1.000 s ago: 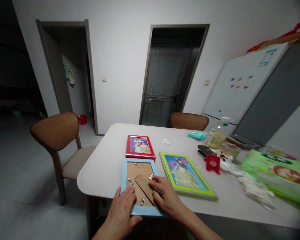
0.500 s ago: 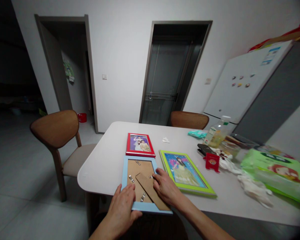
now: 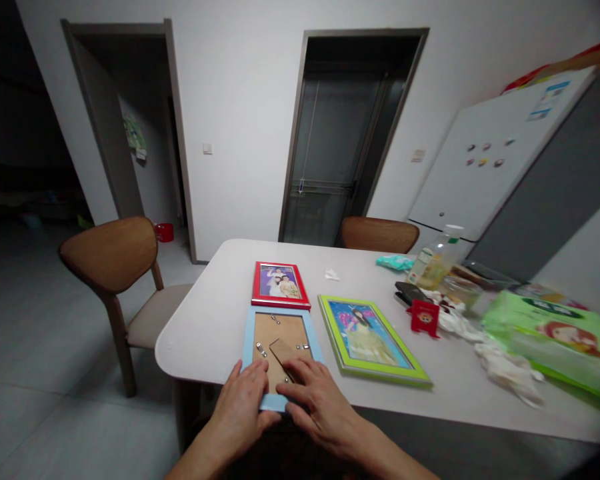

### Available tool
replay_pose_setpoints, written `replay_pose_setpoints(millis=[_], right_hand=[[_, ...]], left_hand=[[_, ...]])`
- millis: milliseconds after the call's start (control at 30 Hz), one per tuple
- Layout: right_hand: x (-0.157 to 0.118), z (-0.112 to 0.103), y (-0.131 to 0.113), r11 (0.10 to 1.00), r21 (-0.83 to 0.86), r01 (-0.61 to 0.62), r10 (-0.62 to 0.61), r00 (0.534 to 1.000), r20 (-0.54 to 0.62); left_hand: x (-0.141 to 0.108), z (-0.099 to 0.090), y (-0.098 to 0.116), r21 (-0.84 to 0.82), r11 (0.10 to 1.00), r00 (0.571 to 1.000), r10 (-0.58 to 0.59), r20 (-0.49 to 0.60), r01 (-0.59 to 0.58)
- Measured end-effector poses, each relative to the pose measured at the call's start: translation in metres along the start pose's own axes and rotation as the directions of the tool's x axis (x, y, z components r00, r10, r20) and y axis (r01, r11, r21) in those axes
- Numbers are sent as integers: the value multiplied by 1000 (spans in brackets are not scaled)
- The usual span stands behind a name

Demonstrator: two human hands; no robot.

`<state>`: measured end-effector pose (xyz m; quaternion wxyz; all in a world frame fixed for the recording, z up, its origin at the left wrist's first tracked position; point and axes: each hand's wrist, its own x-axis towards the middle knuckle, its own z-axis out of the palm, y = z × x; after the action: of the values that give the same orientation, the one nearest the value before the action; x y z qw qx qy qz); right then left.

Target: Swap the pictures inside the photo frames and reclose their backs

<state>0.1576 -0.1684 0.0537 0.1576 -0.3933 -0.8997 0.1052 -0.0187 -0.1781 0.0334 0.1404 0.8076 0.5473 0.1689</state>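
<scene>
A light blue picture frame [image 3: 248, 333] lies face down at the table's near edge, its brown backing board [image 3: 291, 325] showing. Small metal turn clips [image 3: 261, 350] sit around the board, and a brown stand leg [image 3: 281, 350] slants across it. My left hand [image 3: 245, 400] grips the frame's near left corner, fingers on top and thumb at the front edge. Over the near end, my right hand [image 3: 317, 400] has bent fingers on the leg and by the lower clip, its thumb by the front rim; it partly hides both.
Beyond lies a red picture frame [image 3: 305, 293]; a green picture frame [image 3: 425, 381] is to the right. Farther right are a bottle [image 3: 435, 260], a red stand-like piece [image 3: 425, 318], crumpled tissues [image 3: 510, 373] and a green tissue pack [image 3: 555, 333]. A wooden chair [image 3: 113, 257] stands left.
My right hand has moved from the right clip down to the near end of the blue frame, uncovering that clip. My left hand stays at the corner. The view has tilted slightly.
</scene>
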Motion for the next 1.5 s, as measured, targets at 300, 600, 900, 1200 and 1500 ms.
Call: replay_pose_setpoints(millis=[300,600,900,1200,1500], right_hand=[[8,0,5,998,60,8,-6,1000,-29],[66,18,16,998,-26,-66,64,997,-45],[69,29,15,998,-16,-58,58,998,-25],[97,29,52,936,62,-346,351,913,-207],[130,39,77,814,54,-578,575,790,-212]], left_hand=[[0,-2,0,-27,1000,1000,14,-7,-14],[1,1,-4,-29,999,999,35,-41,-37],[1,3,-6,-34,999,998,39,-39,-40],[-1,4,-8,-79,997,999,18,-44,-22],[-1,6,-4,-68,997,999,-35,-27,33]])
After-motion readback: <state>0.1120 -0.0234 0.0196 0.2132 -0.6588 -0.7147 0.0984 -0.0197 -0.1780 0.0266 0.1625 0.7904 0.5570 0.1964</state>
